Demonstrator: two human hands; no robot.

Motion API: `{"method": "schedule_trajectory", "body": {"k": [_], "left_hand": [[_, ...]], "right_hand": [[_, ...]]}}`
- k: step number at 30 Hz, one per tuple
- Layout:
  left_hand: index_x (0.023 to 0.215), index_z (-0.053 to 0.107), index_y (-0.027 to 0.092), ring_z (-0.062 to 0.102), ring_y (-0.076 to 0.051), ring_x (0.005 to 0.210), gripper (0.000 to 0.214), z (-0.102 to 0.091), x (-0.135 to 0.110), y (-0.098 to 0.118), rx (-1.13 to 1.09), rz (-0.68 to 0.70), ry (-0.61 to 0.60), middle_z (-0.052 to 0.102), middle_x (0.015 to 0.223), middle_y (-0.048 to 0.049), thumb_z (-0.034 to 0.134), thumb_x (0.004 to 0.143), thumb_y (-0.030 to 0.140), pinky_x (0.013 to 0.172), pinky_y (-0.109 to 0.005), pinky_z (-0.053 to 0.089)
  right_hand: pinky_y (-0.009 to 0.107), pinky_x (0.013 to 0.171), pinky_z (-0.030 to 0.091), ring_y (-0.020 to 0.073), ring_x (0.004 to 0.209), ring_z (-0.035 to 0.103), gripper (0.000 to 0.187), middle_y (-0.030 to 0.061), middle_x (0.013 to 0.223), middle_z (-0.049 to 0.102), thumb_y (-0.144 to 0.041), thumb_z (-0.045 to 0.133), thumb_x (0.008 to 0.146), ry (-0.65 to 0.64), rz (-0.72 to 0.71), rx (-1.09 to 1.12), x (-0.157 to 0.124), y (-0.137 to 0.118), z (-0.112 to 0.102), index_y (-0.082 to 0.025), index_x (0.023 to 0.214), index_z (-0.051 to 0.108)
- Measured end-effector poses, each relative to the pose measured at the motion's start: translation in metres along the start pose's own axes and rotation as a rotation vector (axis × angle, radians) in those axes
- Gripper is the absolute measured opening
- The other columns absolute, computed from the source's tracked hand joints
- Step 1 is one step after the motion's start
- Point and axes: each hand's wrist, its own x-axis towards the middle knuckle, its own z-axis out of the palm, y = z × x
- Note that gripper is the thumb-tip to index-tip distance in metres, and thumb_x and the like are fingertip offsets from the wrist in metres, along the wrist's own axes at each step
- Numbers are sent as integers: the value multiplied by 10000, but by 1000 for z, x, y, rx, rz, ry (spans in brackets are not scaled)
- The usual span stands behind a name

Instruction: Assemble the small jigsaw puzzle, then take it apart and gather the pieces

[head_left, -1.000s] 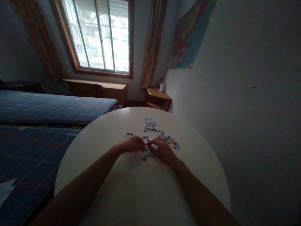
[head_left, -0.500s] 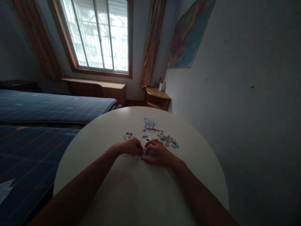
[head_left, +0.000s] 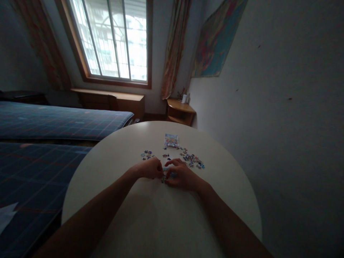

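My left hand (head_left: pixel 149 168) and my right hand (head_left: pixel 181 175) meet fingertip to fingertip over a small joined patch of jigsaw pieces (head_left: pixel 167 169) on the round white table (head_left: pixel 161 211). Both hands are curled, fingers pinched on the pieces between them. Loose coloured pieces (head_left: pixel 192 159) lie scattered just beyond my right hand. A smaller cluster of pieces (head_left: pixel 146 154) lies beyond my left hand. A small printed picture card (head_left: pixel 171 140) rests farther back on the table.
A bed with a blue plaid cover (head_left: pixel 53 123) runs along the left of the table. A grey wall (head_left: pixel 282 107) stands close on the right. A wooden corner shelf (head_left: pixel 180 111) and a window (head_left: pixel 118 39) are at the back.
Both hands drew back a little toward me and closed tighter together over the joined pieces. The loose pieces and the card have not moved.
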Motion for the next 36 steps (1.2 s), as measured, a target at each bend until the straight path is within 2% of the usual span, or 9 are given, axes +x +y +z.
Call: {"method": "schedule_trajectory", "body": {"k": [8, 15, 24, 36], "left_hand": [[677, 722, 113, 469, -110, 503, 163, -1, -6, 5, 205, 22, 55, 557, 519, -4, 589, 696, 205, 474, -224, 299], [725, 733, 132, 545, -147, 547, 182, 0, -10, 10, 310, -28, 68, 636, 613, -49, 598, 711, 252, 505, -235, 364], [819, 757, 161, 623, -184, 638, 235, 1, -11, 17, 356, -48, 96, 707, 737, -88, 566, 744, 278, 575, -253, 433], [777, 751, 161, 631, -188, 633, 225, 4, -7, 15, 370, -45, 104, 701, 709, -80, 567, 730, 282, 545, -250, 404]], "right_hand": [[418, 996, 403, 246, 1162, 526, 92, 59, 1176, 644, -253, 773, 732, -17, -1, 6, 1, -1, 0, -218, 719, 689], [431, 1008, 388, 251, 1182, 514, 93, 61, 1193, 633, -239, 766, 734, -19, 1, -2, 1, -2, -1, -217, 721, 677], [437, 1023, 381, 256, 1207, 492, 193, 79, 1262, 592, -251, 770, 711, 18, 3, -45, 0, 0, 4, -218, 850, 641], [476, 1038, 338, 278, 1243, 470, 279, 107, 1296, 573, -303, 759, 718, -12, 75, -90, 0, -1, 5, -216, 952, 633]]}}
